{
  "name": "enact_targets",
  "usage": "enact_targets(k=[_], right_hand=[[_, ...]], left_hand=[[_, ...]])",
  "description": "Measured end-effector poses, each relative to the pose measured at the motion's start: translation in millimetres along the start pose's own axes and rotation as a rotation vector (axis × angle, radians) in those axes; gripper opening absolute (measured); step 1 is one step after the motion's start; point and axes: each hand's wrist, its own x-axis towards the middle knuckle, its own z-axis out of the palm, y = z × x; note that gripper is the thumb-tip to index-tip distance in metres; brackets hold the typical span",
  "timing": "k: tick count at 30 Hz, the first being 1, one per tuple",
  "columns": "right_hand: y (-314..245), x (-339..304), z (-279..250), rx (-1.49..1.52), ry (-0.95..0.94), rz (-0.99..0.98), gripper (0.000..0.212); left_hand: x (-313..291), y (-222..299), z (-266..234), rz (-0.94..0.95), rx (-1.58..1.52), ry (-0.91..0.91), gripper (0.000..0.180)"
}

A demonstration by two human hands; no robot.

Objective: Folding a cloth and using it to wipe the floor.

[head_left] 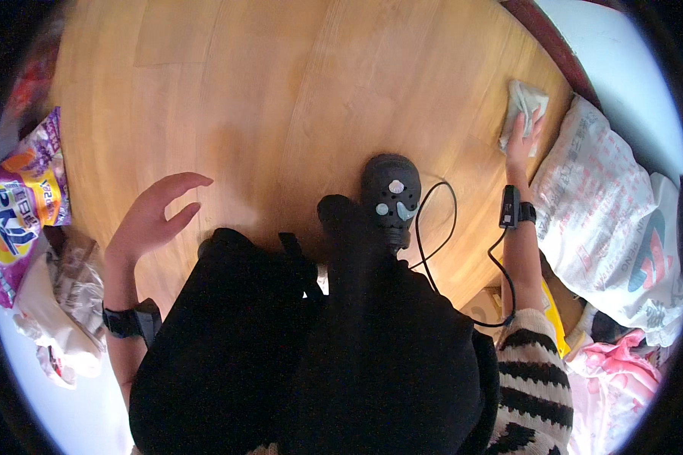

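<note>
Apparently a home interior. Wood-grain flooring (281, 98) lies between a purple packet (47, 199), left, and a stuffed white sack (599, 178), right.

Wood-plank floor (265, 98), faintly shadowed, spreads from ten o'clock to two; at two o'clock, dark red skirting (557, 45) edges a bluish-white wall (615, 53).

Left hand (155, 212): bare, fingers close together and curving rightward, thumb held apart below them, a C-shaped gap between. Left forearm (125, 360): bare skin, running up from the lower left, elbow side hidden. Right hand (519, 144): bare, reaching farther forward, fingers extended and slightly parted. Right forearm (522, 265): nearly straight, bare below a cream-and-black striped knit sleeve (535, 356).
</note>
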Motion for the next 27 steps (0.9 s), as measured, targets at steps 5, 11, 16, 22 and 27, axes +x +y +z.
enact_targets(k=[5,11,16,22,27], right_hand=[[-45.7,-16.1,23.8,0.062,-0.054,0.204,0.071],[-117.2,-55.8,70.4,0.000,-0.298,-0.109,0.083],[-213.0,-105.5,131.1,0.043,-0.490,-0.459,0.083],[-295.6,-156.5,187.4,-0.025,-0.807,-0.821,0.059],[-364.3,-239.7,240.4,0.164,-1.203,-0.999,0.061]], left_hand=[[12.5,4.6,0.4,0.014,0.020,-0.049,0.037],[0.9,-4.9,-9.3,-0.006,-0.005,0.048,0.037],[-19.1,-19.1,-16.3,0.021,-0.089,0.161,0.037],[-66.2,-26.3,-14.7,-0.043,-0.129,0.306,0.037],[-100.1,-40.7,-2.9,-0.102,-0.178,0.376,0.039]])
